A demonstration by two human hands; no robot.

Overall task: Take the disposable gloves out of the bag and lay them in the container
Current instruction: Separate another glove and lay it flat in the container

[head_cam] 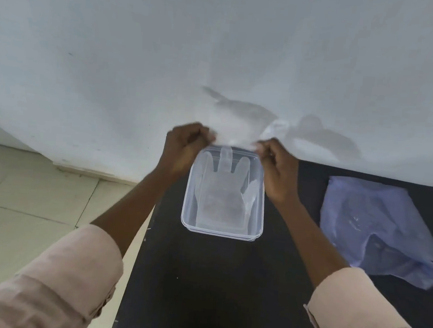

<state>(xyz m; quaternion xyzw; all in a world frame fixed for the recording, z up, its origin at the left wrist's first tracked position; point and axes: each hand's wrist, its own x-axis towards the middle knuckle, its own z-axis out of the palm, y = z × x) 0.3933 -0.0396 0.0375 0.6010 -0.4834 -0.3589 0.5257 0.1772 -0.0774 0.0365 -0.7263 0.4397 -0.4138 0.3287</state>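
A clear rectangular plastic container (185, 213) stands on the black table, with a translucent disposable glove (220, 195) lying flat inside, fingers pointing away from me. Above the container's far edge, my left hand (185, 148) and my right hand (277, 168) each pinch one side of another thin translucent glove (235, 130), which is blurred and stretched between them against the wall. The pale blue plastic bag (378, 228) lies crumpled on the table to the right, apart from both hands.
The black table (213, 293) stands against a white wall (219, 47). Its left edge runs diagonally beside a tiled floor (26, 200). My pink sleeves cover both forearms in the foreground.
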